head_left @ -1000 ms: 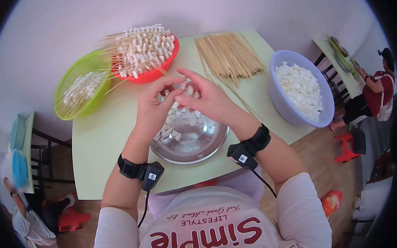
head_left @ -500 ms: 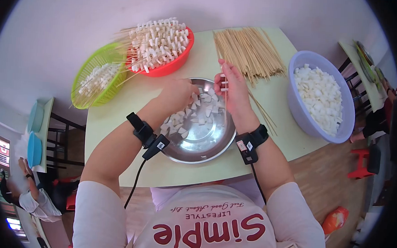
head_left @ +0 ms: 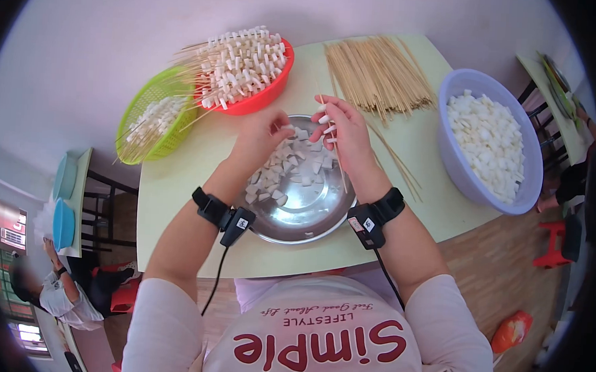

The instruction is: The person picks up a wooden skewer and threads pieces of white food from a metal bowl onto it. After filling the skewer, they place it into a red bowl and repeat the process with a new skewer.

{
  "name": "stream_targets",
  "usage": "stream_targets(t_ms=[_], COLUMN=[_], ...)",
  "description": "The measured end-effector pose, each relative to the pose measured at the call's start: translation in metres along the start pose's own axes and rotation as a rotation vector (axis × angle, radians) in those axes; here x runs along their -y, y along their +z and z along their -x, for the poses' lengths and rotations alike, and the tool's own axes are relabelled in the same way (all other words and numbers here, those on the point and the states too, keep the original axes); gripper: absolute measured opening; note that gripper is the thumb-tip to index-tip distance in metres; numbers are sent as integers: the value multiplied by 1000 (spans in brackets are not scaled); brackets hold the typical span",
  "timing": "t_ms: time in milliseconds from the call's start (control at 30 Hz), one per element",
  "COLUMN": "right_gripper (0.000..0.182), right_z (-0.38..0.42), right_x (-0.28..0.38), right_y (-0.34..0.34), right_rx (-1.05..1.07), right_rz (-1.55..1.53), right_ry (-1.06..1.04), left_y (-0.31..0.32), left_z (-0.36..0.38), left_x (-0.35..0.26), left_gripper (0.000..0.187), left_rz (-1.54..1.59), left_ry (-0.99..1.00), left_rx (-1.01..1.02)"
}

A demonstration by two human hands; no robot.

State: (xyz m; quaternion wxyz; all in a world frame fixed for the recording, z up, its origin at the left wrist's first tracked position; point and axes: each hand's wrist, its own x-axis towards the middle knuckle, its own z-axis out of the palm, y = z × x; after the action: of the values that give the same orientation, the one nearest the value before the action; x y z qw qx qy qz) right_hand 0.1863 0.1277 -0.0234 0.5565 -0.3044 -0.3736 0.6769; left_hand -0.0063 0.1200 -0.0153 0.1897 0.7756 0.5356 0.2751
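Over the far side of a steel basin [head_left: 296,228], my left hand [head_left: 259,138] pinches a small white food piece [head_left: 288,127] between thumb and fingertips. To its right, my right hand [head_left: 351,143] grips a bamboo skewer [head_left: 341,167] that slants down toward the basin. Several white pieces are threaded along the skewer, between the spread fingers. Loose white cut pieces [head_left: 271,178] lie in the far and left parts of the basin.
Behind stand a red bowl [head_left: 274,94] of loaded skewers and a green basket [head_left: 135,103] holding more. Bare bamboo skewers [head_left: 378,76] are heaped at the back, a few [head_left: 397,157] lying nearer. A lavender tub [head_left: 448,150] of white pieces stands right. Another person [head_left: 69,302] sits far left.
My left hand has lifted slightly from the pieces in the basin, now with one at its fingertips. The right fingers have spread and the skewer has tilted. The view has shifted a little.
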Motion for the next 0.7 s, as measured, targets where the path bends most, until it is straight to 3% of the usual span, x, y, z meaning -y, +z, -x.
stream_targets(t_ms=[33, 67, 133, 200, 333, 567, 700], right_gripper=[27, 25, 27, 28, 38, 37, 37], right_z=[0, 1, 5, 10, 22, 31, 32], right_x=[-3, -4, -4, -6, -12, -11, -10], right_y=[0, 1, 6, 11, 18, 28, 29], right_rx=[28, 58, 97, 135, 315, 517, 504], right_rz=[40, 80, 195, 315, 623, 946, 937], right_ry=[14, 27, 33, 39, -147, -428, -364], left_y=[-2, -3, -4, -7, -5, -7, -6], left_z=[4, 8, 17, 28, 41, 46, 47], left_x=[1, 6, 15, 18, 25, 21, 25], left_gripper=[11, 11, 11, 14, 17, 17, 16], left_rz=[288, 283, 660, 669, 685, 738, 799], left_ry=[-168, -170, -193, -206, -214, -281, -263], left_rx=[-95, -102, -364, -457, -671, -760, -778])
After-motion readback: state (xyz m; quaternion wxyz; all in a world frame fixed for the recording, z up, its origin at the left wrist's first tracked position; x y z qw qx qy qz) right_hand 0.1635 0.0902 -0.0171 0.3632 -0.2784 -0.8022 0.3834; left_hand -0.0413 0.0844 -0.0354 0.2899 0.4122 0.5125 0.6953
